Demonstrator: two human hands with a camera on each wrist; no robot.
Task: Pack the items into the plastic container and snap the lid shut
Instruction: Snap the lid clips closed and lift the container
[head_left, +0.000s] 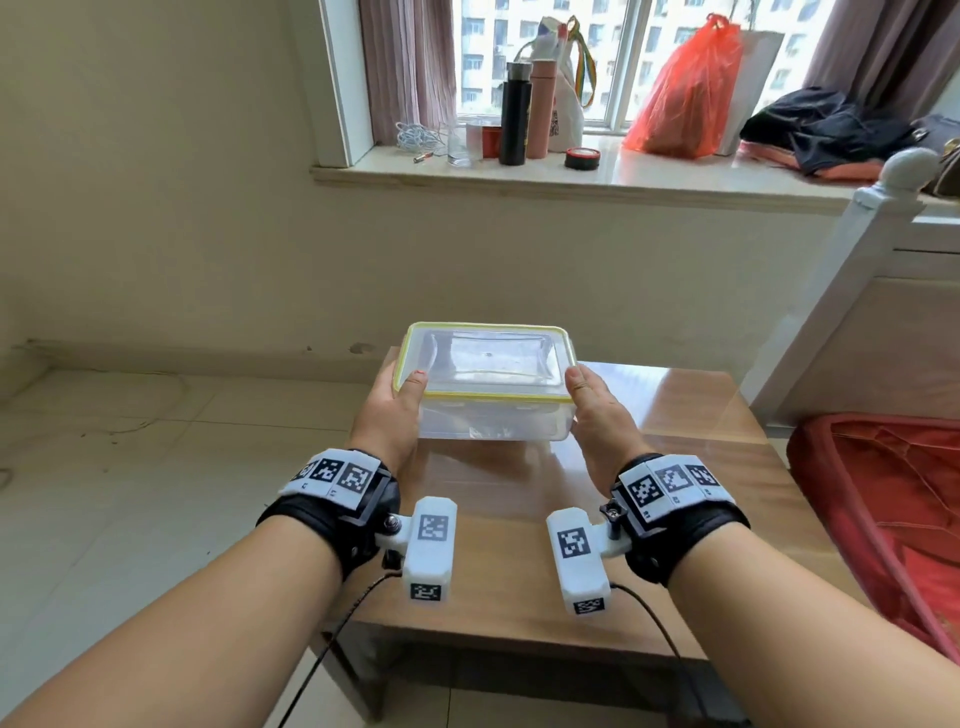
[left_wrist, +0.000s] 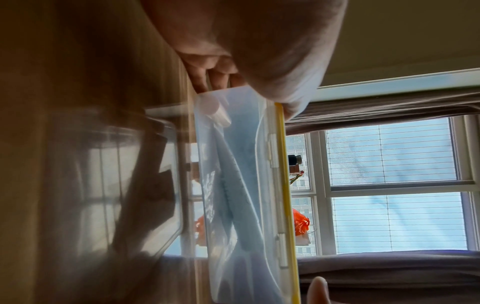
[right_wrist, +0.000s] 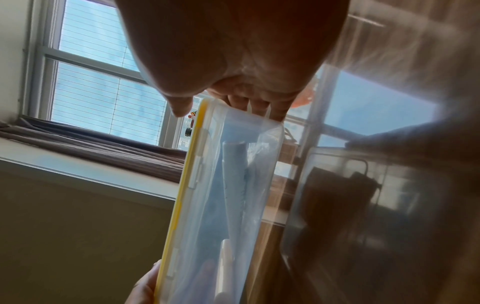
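A clear plastic container (head_left: 493, 423) with a yellow-rimmed lid (head_left: 488, 358) on it is over the far end of the wooden table (head_left: 519, 545). My left hand (head_left: 395, 410) grips its left end and my right hand (head_left: 597, 415) its right end, with both thumbs on the lid. In the left wrist view my left hand (left_wrist: 259, 51) curls its fingers under the container (left_wrist: 239, 185). The right wrist view shows my right hand (right_wrist: 233, 51) doing the same on the container (right_wrist: 233, 185), which holds pale blue and white items in a clear bag. A gap to its reflection suggests it hangs just above the tabletop.
The tabletop is glossy and reflects the container. A windowsill (head_left: 519, 176) behind carries bottles (head_left: 514, 114), a glass and a red plastic bag (head_left: 685, 93). A white bedpost (head_left: 872, 249) and a red blanket (head_left: 883, 519) stand close on the right. Tiled floor (head_left: 130, 467) lies to the left.
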